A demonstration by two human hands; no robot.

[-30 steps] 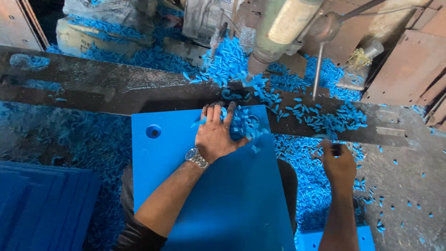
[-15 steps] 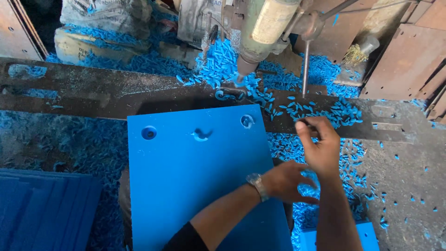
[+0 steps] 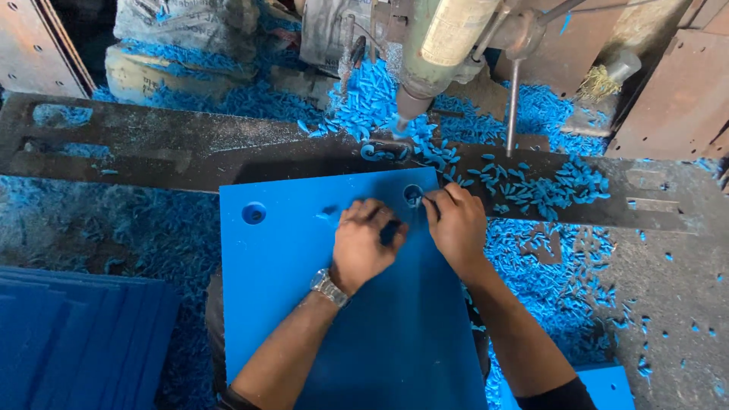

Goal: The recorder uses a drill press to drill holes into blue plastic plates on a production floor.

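Now both hands, left hand & right hand, flat on blue panel nr drilled hole.

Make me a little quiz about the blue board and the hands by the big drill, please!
1. True or false: both hands rest on the blue board.
2. How many round holes show in the blue board?
A. two
B. five
C. none
3. Fill in: the left hand's wrist wears a silver ____.

Key
1. True. The left hand and the right hand both lie on the board, below the drill.
2. A. One hole sits near the board's left edge, and the other hole is right by the right hand's fingertips.
3. Watch. Blue shavings lie scattered around.
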